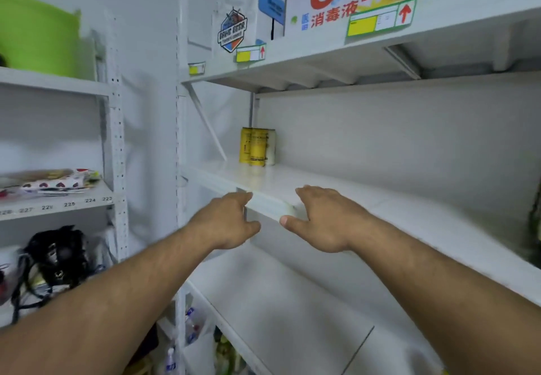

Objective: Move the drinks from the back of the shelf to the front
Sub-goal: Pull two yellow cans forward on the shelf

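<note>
Yellow drink cans (257, 146) stand upright together at the back left of the white shelf (366, 199), well apart from both hands. Left hand (227, 222) and right hand (325, 222) at the shelf's front edge, each grip relaxed, wide, holding nothing

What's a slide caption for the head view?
Both hands open at the shelf front edge; yellow drink cans at the back.
</note>
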Available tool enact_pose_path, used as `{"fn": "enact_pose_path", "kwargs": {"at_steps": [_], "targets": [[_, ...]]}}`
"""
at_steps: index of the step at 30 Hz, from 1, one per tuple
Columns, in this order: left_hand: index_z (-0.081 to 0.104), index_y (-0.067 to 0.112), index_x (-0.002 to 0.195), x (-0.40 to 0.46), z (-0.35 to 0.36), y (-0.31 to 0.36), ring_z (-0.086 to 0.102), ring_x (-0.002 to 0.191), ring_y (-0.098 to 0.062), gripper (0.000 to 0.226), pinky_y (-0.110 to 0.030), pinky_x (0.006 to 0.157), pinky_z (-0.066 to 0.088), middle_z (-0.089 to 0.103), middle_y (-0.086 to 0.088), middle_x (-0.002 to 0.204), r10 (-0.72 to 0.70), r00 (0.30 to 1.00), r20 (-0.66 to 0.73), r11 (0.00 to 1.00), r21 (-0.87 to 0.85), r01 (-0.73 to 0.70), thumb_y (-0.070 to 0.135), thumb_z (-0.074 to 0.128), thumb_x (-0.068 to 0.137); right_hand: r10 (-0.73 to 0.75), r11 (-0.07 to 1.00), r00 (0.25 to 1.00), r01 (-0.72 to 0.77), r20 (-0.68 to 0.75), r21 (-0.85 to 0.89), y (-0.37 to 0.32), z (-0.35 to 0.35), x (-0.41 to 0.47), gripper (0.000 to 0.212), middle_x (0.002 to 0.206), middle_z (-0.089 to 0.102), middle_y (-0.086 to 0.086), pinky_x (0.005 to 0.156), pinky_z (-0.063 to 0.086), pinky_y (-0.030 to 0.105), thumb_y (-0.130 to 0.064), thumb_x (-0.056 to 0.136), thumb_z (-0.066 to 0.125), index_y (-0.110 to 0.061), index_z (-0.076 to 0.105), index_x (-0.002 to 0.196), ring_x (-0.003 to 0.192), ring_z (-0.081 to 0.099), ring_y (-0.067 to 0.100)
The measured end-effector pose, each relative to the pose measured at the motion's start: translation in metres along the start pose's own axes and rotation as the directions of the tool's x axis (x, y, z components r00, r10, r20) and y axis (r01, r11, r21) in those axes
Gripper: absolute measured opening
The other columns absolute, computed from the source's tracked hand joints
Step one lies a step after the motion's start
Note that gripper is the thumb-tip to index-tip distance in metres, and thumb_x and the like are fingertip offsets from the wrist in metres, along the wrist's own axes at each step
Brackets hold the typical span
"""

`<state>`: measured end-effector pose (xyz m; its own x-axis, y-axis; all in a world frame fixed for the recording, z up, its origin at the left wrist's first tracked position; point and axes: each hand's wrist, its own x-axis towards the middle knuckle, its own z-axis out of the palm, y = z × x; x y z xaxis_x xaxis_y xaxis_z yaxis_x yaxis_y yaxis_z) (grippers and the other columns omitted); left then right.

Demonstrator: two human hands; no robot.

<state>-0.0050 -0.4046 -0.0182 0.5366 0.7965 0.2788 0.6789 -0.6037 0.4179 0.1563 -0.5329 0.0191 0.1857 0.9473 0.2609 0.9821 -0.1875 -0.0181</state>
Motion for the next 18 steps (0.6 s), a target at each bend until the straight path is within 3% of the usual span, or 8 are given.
{"fn": "enact_pose_path", "kwargs": {"at_steps": [4, 10, 18], "targets": [[0.033, 0.029, 0.162, 0.013, -0.020, -0.050, 0.044, 0.147, -0.021, 0.075, -0.031, 0.112, 0.040, 0.039, 0.006, 0.165, 0.002, 1.000, -0.002, 1.000, 0.002, -0.002, 0.044, 0.064, 0.096, 0.065, 0.998, 0.998, -0.064, 0.020, -0.014, -0.038, 0.009, 0.040, 0.077, 0.158, 0.033, 0.001, 0.113, 0.034, 0.042, -0.064, 0.095, 0.041, -0.017, 0.027, 0.155, 0.143, 0.031, 0.025], [0.024, 0.030, 0.165, 0.048, -0.043, -0.121, 0.038, 0.151, -0.024, 0.084, -0.038, 0.117, 0.040, 0.033, 0.006, 0.169, -0.008, 1.000, 0.002, 0.999, 0.044, 0.008, 0.052, 0.063, 0.094, 0.140, 0.988, 0.990, -0.140, -0.003, -0.069, -0.098, 0.031, 0.104, 0.076, 0.154, 0.039, 0.003, 0.107, 0.040, 0.044, -0.066, 0.093, 0.044, -0.018, 0.032, 0.151, 0.138, 0.038, 0.027], [0.024, 0.030, 0.165, 0.102, -0.055, -0.162, 0.039, 0.150, -0.024, 0.080, -0.043, 0.116, 0.042, 0.032, 0.006, 0.169, 0.063, 0.998, -0.016, 0.998, 0.030, -0.063, 0.050, 0.059, 0.097, 0.216, 0.966, 0.976, -0.217, -0.025, -0.138, -0.128, 0.042, 0.182, 0.077, 0.150, 0.043, 0.007, 0.104, 0.043, 0.045, -0.065, 0.094, 0.043, -0.016, 0.031, 0.152, 0.132, 0.044, 0.030]]}}
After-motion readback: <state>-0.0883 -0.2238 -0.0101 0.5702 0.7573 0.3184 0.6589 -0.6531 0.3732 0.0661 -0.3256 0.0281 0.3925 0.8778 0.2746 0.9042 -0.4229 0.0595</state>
